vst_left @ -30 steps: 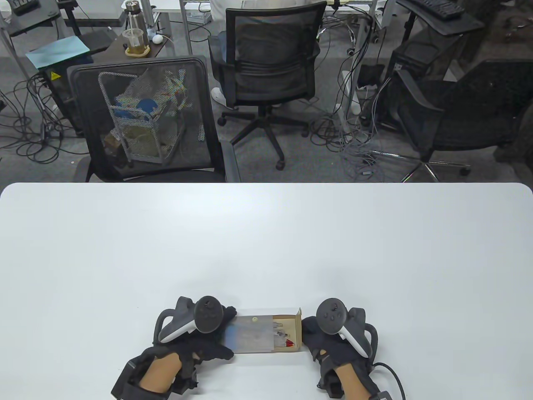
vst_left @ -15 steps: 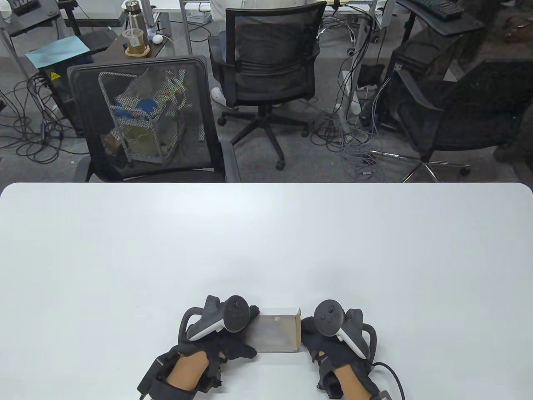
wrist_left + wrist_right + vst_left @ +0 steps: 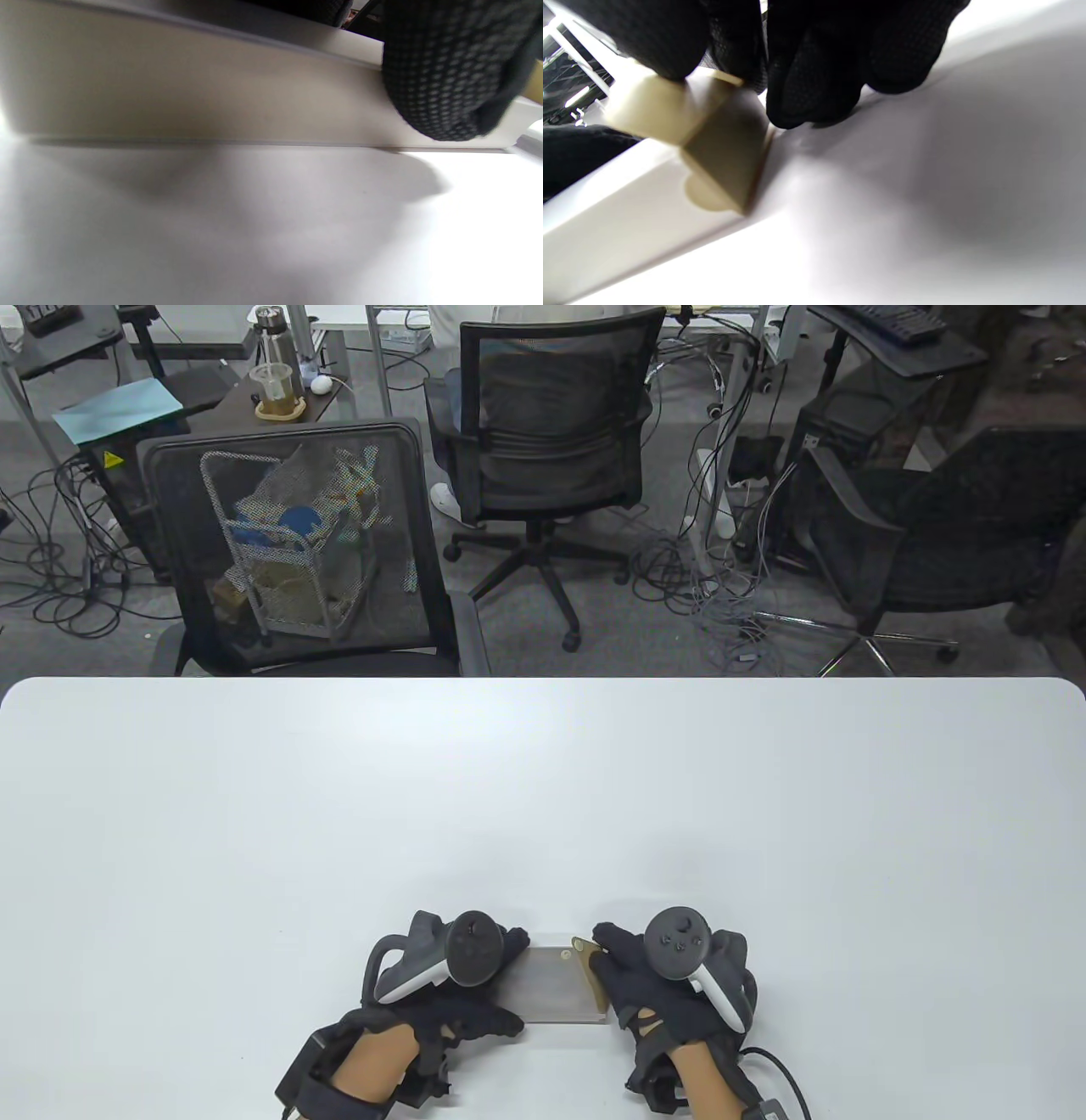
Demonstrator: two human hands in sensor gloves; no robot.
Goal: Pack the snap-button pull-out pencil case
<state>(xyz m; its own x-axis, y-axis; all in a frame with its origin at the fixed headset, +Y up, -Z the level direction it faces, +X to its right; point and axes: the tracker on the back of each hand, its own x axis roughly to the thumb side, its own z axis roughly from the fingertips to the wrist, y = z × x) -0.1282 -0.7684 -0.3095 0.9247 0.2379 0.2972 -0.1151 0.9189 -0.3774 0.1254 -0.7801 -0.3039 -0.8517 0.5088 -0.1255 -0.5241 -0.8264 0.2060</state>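
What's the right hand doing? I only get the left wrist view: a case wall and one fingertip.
Observer: Table view: the right hand covers the right end of the pencil case, pressing on the tan flap.
Operator: Flap snapped?
Observer: Not visibly. Its tip bends over the top, beside the snap button, not on it.
Operator: Drawer in?
Observer: Looks so: no contents show. The left hand holds the left end.
Operator: Right wrist view?
Observer: Fingers sit on the flap's top edge at the case's end.
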